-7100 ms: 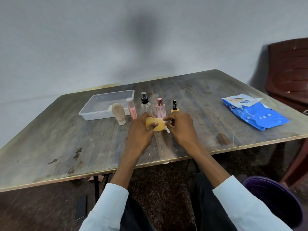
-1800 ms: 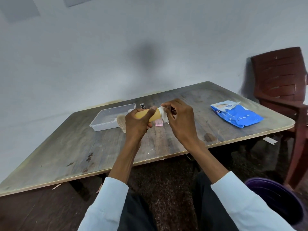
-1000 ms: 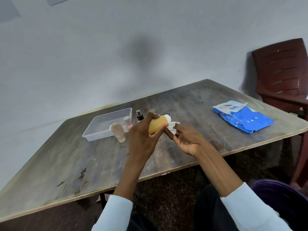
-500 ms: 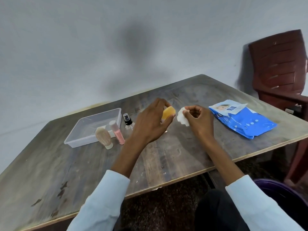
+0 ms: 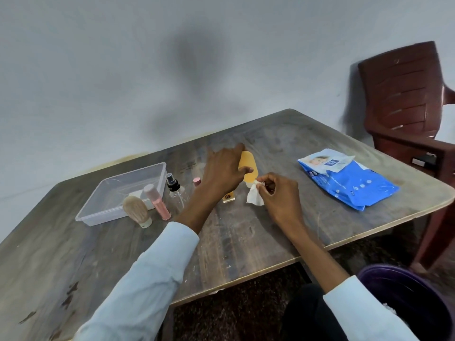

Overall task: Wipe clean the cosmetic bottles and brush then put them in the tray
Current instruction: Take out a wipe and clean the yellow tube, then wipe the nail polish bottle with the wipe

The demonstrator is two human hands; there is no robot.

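My left hand grips an orange bottle, white cap pointing down, above the table. My right hand pinches a crumpled white wipe just below the bottle's cap. On the table to the left stand a beige brush, a pink bottle, a clear spray bottle with a black top, and a pink-capped bottle partly hidden by my left arm. A small amber bottle peeks out under my left wrist. The clear plastic tray sits behind them.
A blue pack of wipes lies on the right of the wooden table. A brown plastic chair stands at the far right. A purple bin sits on the floor near my right arm.
The orange bottle has turned cap-down in my left hand. My right hand has brought the wipe in under the cap. The camera view has shifted.
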